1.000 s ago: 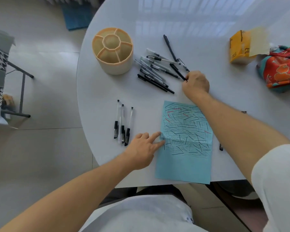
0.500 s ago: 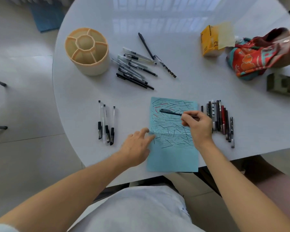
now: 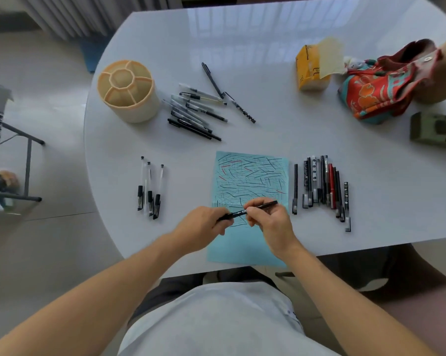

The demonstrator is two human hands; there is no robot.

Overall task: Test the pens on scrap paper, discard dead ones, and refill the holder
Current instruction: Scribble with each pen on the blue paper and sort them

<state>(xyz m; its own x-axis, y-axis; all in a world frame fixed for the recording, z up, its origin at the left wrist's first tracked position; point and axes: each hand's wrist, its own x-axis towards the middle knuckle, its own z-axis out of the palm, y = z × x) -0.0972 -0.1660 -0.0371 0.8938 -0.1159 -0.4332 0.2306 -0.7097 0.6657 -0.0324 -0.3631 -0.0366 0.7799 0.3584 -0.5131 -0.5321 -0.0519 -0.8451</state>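
Note:
A black pen [image 3: 261, 206] lies level between both hands above the lower part of the blue scrap paper [image 3: 250, 176], which is covered in black and red strokes. My left hand [image 3: 203, 223] grips the pen's left end and my right hand [image 3: 269, 218] pinches its middle. The beige holder [image 3: 128, 91] with empty compartments stands at the back left. A loose pile of pens [image 3: 196, 110] lies to its right. Three clear pens [image 3: 150, 187] lie left of the paper, and a row of several pens [image 3: 322, 186] lies right of it.
The round white table [image 3: 268, 47] ends close to my body. At the back right sit a yellow tissue pack [image 3: 310, 66], a red patterned cloth bag [image 3: 381, 88] held by another person's arm, and a green box [image 3: 434, 131]. A metal rack [image 3: 0, 155] stands on the floor at left.
My right hand picked a pen from the pile and brought it to the paper. My left hand left the paper's edge and took hold of the pen's left end.

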